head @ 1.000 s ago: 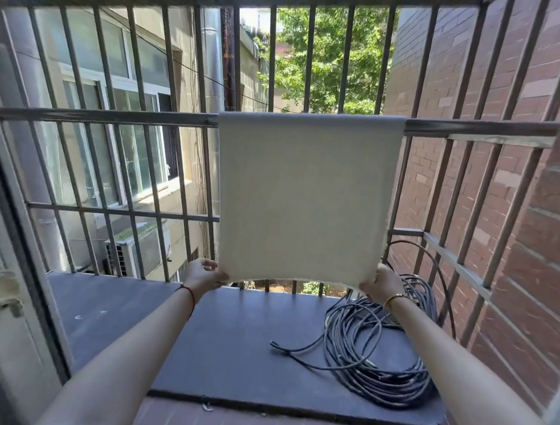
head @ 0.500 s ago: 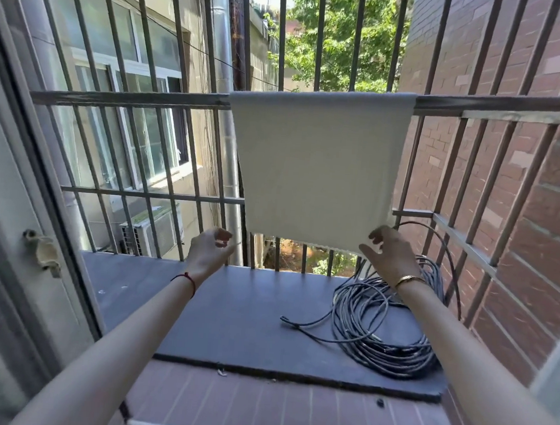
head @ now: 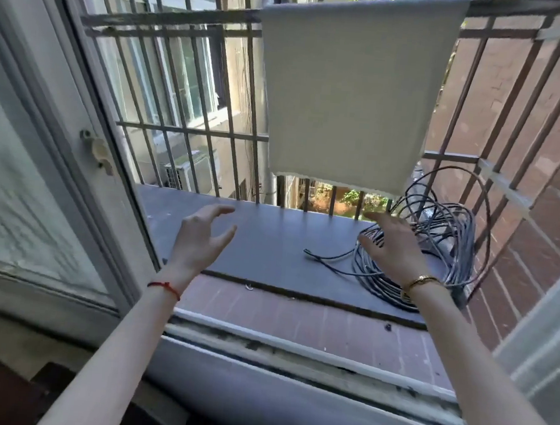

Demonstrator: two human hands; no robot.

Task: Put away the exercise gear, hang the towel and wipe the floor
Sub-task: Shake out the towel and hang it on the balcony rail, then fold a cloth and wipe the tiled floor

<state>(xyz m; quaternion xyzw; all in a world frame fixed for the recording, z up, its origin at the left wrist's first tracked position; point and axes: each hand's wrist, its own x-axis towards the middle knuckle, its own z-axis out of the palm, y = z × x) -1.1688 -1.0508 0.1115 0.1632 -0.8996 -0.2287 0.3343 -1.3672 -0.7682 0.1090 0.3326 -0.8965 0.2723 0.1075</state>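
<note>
left hand (head: pixel 199 236) empty, spread | right hand (head: pixel 391 246) empty, spread | towel (head: pixel 348 90) over rail (head: pixel 173 22)

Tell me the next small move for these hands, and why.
Probably draw both hands back inside the window. The towel already hangs over the horizontal rail, and the left hand and right hand hover open below it, holding nothing. Gear and floor remain.
</note>
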